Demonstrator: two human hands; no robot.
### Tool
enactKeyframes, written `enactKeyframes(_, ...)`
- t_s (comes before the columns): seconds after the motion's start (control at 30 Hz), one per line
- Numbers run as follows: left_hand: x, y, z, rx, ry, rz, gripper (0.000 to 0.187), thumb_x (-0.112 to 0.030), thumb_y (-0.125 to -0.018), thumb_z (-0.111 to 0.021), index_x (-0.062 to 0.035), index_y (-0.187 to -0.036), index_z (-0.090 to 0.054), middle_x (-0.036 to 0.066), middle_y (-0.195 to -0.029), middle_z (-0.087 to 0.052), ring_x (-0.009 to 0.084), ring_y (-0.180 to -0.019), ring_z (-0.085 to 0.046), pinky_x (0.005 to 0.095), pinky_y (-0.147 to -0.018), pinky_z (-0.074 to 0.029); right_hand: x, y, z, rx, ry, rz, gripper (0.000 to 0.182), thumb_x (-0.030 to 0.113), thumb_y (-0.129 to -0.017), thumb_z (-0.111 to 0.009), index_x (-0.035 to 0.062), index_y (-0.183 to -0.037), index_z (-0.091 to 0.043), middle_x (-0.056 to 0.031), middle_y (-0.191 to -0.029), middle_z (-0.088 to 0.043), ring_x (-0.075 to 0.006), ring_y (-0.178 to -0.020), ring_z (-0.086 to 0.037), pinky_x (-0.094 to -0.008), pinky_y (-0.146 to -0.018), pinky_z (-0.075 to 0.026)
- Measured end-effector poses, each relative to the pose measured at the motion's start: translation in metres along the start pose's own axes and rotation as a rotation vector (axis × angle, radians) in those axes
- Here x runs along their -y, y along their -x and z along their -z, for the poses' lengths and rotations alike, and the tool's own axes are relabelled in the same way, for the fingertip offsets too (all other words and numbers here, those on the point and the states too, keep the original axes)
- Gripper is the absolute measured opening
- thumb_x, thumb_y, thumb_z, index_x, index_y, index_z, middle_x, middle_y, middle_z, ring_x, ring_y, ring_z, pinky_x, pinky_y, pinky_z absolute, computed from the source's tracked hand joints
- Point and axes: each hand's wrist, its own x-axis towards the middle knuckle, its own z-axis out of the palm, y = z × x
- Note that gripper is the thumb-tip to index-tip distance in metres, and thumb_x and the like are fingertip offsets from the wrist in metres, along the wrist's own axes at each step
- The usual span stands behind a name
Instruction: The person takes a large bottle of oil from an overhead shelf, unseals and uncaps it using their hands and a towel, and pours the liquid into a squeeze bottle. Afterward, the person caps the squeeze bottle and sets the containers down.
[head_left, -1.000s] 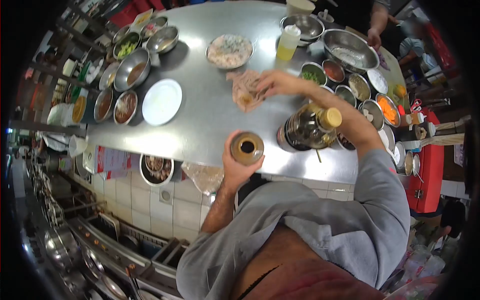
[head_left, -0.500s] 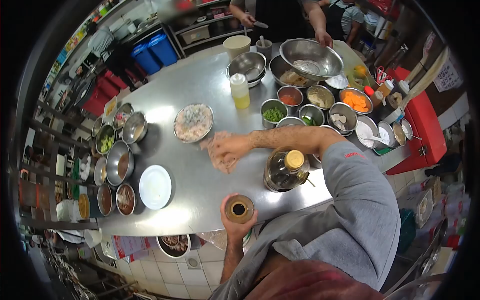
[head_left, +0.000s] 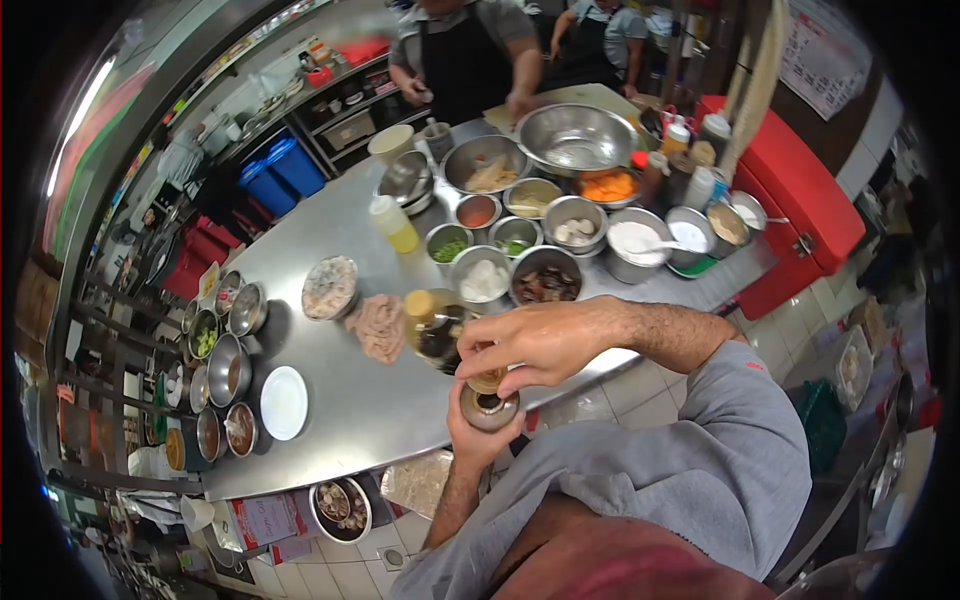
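My left hand (head_left: 468, 436) is wrapped round an open brownish bottle (head_left: 490, 414) near the table's front edge; its dark mouth faces up. Just above that mouth, my right hand (head_left: 530, 345) pinches a tan, round cap (head_left: 487, 381), partly hidden by the fingers. Behind my hands stands a large bottle of dark liquid (head_left: 436, 338) with a yellow cap. A crumpled pinkish cloth (head_left: 378, 328) lies on the steel table beside it, next to a bowl of pale, raw-looking pieces (head_left: 330, 288).
Several metal bowls of ingredients crowd the right side, including dark sliced pieces (head_left: 547, 283) and orange chunks (head_left: 608, 186). A white plate (head_left: 284, 402) lies at left near more bowls. Across the table (head_left: 330, 425) a person in a black apron (head_left: 462, 65) stands by a large bowl (head_left: 577, 138).
My right hand has let go of the cloth and come back to the bottle, now with a cap. The large bowl across the table has been set down. The view has shifted.
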Motion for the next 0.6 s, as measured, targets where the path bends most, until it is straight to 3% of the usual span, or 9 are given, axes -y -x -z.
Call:
enactKeyframes(0.13,-0.020,0.002,-0.079,0.096,0.039,-0.036,0.078,-0.011,-0.060,-0.080,0.0009,-0.123,-0.037,0.013,-0.110,-0.053,0.0208,-0.100,-0.055,0.0332,-0.086,-0.046,0.033,0.078,0.005,0.053,0.152,-0.121,0.041,0.014,-0.077,-0.064,0.0045,-0.116,-0.053,-0.0133,-0.106,-0.047,-0.0311,-0.098,-0.053,-0.0390,-0.081,-0.046)
enactKeyframes(0.17,-0.040,0.005,-0.102,0.126,0.179,0.121,0.080,-0.010,-0.059,-0.080,0.0012,-0.125,-0.036,0.014,-0.112,-0.052,0.0212,-0.103,-0.054,0.0331,-0.088,-0.045,0.039,0.098,0.005,0.070,0.196,-0.162,0.040,0.013,-0.076,-0.064,0.0041,-0.114,-0.053,-0.0132,-0.105,-0.048,-0.0310,-0.097,-0.053,-0.0392,-0.081,-0.046)
enactKeyframes(0.27,-0.038,0.010,-0.162,0.205,0.125,0.008,0.083,-0.011,-0.059,-0.081,0.0013,-0.127,-0.035,0.014,-0.115,-0.052,0.0212,-0.106,-0.053,0.0335,-0.091,-0.044,0.054,0.160,0.009,0.037,0.243,-0.216,0.035,0.013,-0.074,-0.065,0.0029,-0.107,-0.055,-0.0129,-0.103,-0.049,-0.0301,-0.096,-0.053,-0.0393,-0.080,-0.046)
enactKeyframes(0.37,-0.044,0.014,-0.217,0.310,0.084,-0.035,0.087,-0.012,-0.059,-0.082,0.0012,-0.129,-0.033,0.014,-0.117,-0.051,0.0210,-0.109,-0.052,0.0334,-0.092,-0.043,0.082,0.219,0.018,0.035,0.289,-0.400,0.028,0.013,-0.072,-0.066,0.0008,-0.096,-0.057,-0.0118,-0.098,-0.049,-0.0284,-0.092,-0.054,-0.0383,-0.077,-0.046)
enactKeyframes(0.47,-0.054,0.016,-0.270,0.410,0.112,-0.059,0.085,-0.012,-0.059,-0.082,0.0007,-0.129,-0.034,0.014,-0.117,-0.051,0.0202,-0.108,-0.052,0.0326,-0.092,-0.043,0.107,0.269,0.026,-0.018,0.341,-0.515,0.029,0.013,-0.072,-0.066,0.0002,-0.095,-0.057,-0.0120,-0.096,-0.050,-0.0281,-0.092,-0.054,-0.0376,-0.077,-0.046)
enactKeyframes(0.53,-0.060,0.013,-0.302,0.513,0.180,-0.078,0.083,-0.013,-0.060,-0.082,0.0001,-0.127,-0.035,0.013,-0.115,-0.052,0.0196,-0.106,-0.053,0.0323,-0.090,-0.043,0.119,0.296,0.031,-0.065,0.383,-0.563,0.029,0.018,-0.073,-0.066,0.0009,-0.095,-0.057,-0.0124,-0.092,-0.051,-0.0287,-0.084,-0.057,-0.0381,-0.071,-0.048)
enactKeyframes(0.6,-0.067,0.006,-0.332,0.563,0.197,-0.077,0.081,-0.016,-0.060,-0.081,-0.0008,-0.126,-0.036,0.013,-0.113,-0.053,0.0190,-0.105,-0.053,0.0318,-0.090,-0.043,0.129,0.317,0.037,-0.105,0.472,-0.769,0.030,0.024,-0.075,-0.064,0.0021,-0.094,-0.058,-0.0130,-0.088,-0.052,-0.0297,-0.073,-0.058,-0.0390,-0.064,-0.049)
